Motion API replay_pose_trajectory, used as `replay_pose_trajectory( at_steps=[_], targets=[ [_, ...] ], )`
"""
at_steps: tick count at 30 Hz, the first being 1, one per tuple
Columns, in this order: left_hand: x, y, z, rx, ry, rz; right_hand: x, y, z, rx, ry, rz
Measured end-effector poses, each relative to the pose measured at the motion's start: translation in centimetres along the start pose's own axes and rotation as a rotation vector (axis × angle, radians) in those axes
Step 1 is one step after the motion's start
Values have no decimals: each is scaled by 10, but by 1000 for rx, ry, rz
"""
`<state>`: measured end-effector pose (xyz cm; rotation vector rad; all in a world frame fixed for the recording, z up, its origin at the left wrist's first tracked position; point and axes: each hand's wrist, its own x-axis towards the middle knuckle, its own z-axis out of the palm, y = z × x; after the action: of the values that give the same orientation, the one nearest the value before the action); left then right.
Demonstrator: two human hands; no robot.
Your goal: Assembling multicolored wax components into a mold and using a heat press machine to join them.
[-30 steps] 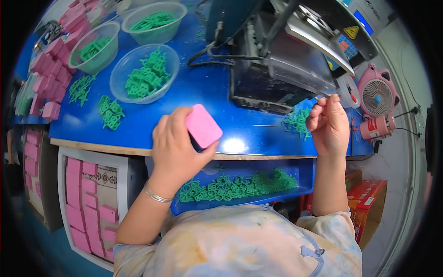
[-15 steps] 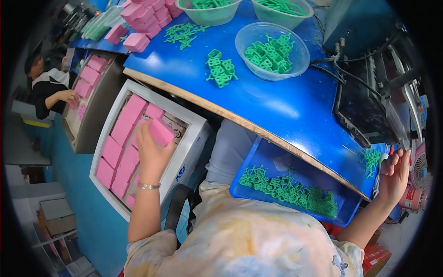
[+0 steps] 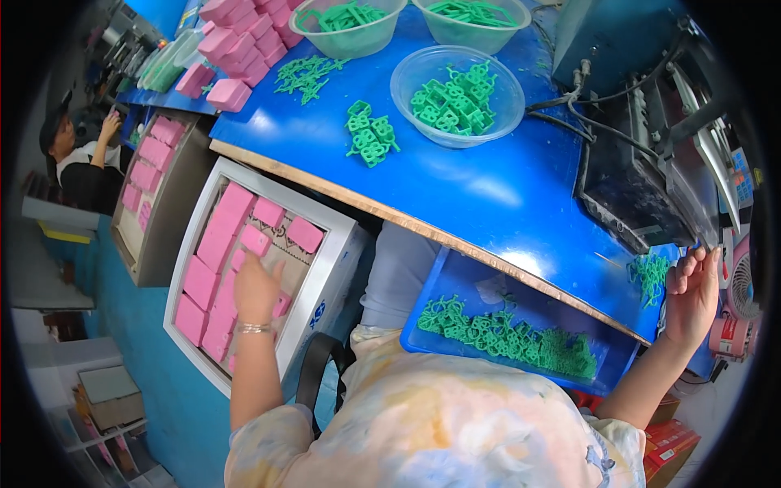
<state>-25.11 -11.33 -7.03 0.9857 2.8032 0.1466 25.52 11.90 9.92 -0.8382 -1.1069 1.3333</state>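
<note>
My left hand (image 3: 257,291) reaches into a white-rimmed box (image 3: 189,281) of pink blocks, thumb apart from the fingers and nothing seen in its grip. One pink block (image 3: 305,234) lies apart at the box's far right corner, and a smaller pink block (image 3: 255,239) is just beyond my fingertips. Other pink blocks (image 3: 200,283) fill the left side in rows. At the far right, my right hand (image 3: 693,291) has its fingers bent and pinched at the lower edge of a machine's metal plate (image 3: 706,213). A bunch of green plastic pieces (image 3: 649,276) lies beside it.
On the blue table (image 3: 455,183) stand clear bowls (image 3: 508,106) of green parts, with stacked pink blocks (image 3: 240,41) at the back. A blue tray (image 3: 419,342) of green pieces sits under the table edge. Further left, a co-worker (image 3: 81,163) sits by another box (image 3: 175,191) of pink blocks.
My left hand has let go of a pink block, which now lies in the box's far right corner, and has drawn back toward me. My right hand stays at the machine. The co-worker's hand has risen.
</note>
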Motion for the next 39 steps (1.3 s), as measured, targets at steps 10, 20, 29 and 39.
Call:
replay_pose_trajectory(
  at_steps=[10, 20, 29, 39],
  targets=[
    [-47, 46, -32, -432, 246, 214, -41, 46, 46, -325, -267, 253],
    [-106, 278, -77, -950, -166, 1248, -49, 42, 75, -563, -497, -209],
    [-97, 309, -73, -1081, -623, 1117, -23, 59, 67, -581, -397, -121],
    [-84, 290, -51, -1470, -751, 939, -29, 74, 45, -423, -214, -20]
  ],
)
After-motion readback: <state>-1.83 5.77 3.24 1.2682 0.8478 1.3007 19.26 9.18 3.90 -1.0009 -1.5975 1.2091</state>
